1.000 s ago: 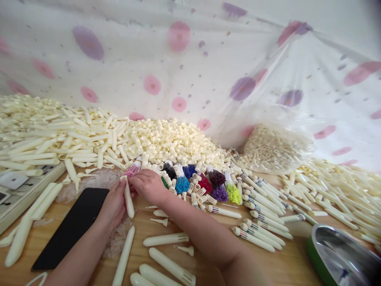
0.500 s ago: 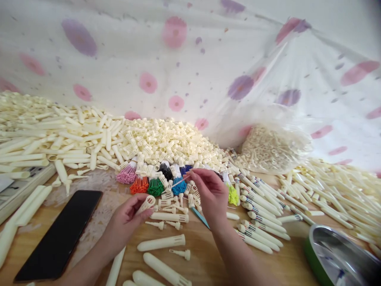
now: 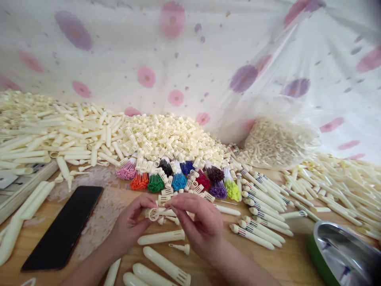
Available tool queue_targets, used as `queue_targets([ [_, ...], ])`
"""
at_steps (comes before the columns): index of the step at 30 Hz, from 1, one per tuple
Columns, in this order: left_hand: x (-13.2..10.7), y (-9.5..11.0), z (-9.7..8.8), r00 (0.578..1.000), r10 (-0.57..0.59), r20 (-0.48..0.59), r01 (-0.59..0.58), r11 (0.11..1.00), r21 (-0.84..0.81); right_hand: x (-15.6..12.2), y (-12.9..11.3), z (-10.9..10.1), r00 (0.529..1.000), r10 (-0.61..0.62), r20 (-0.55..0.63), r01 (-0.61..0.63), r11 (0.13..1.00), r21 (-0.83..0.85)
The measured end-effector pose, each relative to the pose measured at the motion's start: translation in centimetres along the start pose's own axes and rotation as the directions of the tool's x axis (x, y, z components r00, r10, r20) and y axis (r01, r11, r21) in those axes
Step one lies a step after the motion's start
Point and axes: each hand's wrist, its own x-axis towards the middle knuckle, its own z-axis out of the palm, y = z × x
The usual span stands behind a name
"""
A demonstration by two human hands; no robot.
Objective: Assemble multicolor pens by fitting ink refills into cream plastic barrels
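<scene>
Soft even light, dark top-right corner

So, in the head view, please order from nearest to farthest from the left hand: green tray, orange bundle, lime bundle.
1. Orange bundle, just beyond the left hand
2. Lime bundle, farther right
3. Green tray, lower right corner

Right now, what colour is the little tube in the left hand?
The little tube is pale cream; the head view shows it best.
</scene>
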Motion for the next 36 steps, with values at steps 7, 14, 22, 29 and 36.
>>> queue_targets([
  [7, 0.3, 0.9, 0.5, 0.999, 0.0, -0.045, -0.004, 0.995, -0.099, -0.2, -0.9, -0.3, 0.983, -0.162, 0.088, 0.169, 0.983, -0.078],
  [14, 0.2, 1.0, 0.5, 0.99, -0.108, -0.094, 0.101, 0.992, -0.074, -0.3, 0.2, 0.6, 0.989, -0.136, 0.056, 0.14, 0.987, -0.082],
  [22, 0.3, 1.2, 0.5, 0.979, -0.193, -0.069, 0.193, 0.981, -0.014, -0.8, 0.8, 1.3, 0.994, 0.088, -0.058, -0.083, 0.992, 0.095],
  [29, 0.3, 1.4, 0.6, 0.975, -0.175, -0.14, 0.186, 0.98, 0.07, -0.7, 1.9, 1.4, 0.963, 0.245, -0.109, -0.238, 0.968, 0.073],
  [36, -0.2, 1.5, 0.5, 0.979, -0.035, -0.199, 0.085, 0.965, 0.249, -0.7, 2.2, 2.0, 0.956, 0.289, -0.05, -0.287, 0.957, 0.052],
])
